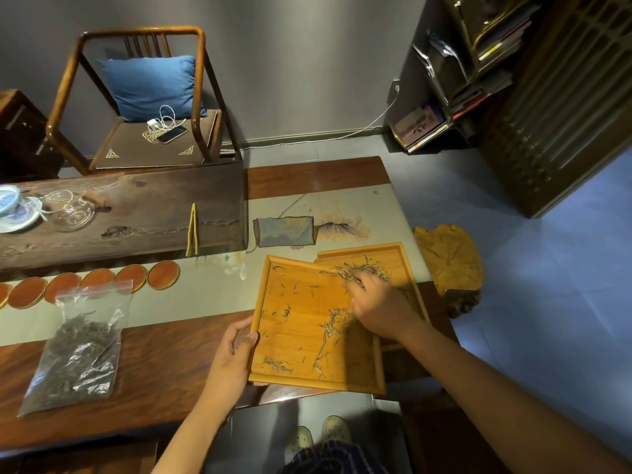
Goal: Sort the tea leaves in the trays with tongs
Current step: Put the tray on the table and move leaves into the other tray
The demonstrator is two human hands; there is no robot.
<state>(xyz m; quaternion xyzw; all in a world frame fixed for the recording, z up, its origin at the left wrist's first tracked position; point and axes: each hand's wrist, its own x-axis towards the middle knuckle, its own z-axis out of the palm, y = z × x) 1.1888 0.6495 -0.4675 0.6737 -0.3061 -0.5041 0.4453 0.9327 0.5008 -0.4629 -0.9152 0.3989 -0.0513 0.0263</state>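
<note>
- left hand [236, 350] grips the near tray [273, 295] by its left edge
- right hand [379, 302] looks loosely curled, raking tea leaves [362, 270] toward the second tray [403, 258] just beyond it
- tongs [192, 230] sit untouched, well off to the left hand's far side
- plenty of scattered leaves left, so it's early I'd say

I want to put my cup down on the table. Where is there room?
There is bare runner between the round coasters and the near tray. There is bare wood between the bag of tea leaves and the left hand. It is crowded on the right, where the right hand works over two overlapping trays.
</note>
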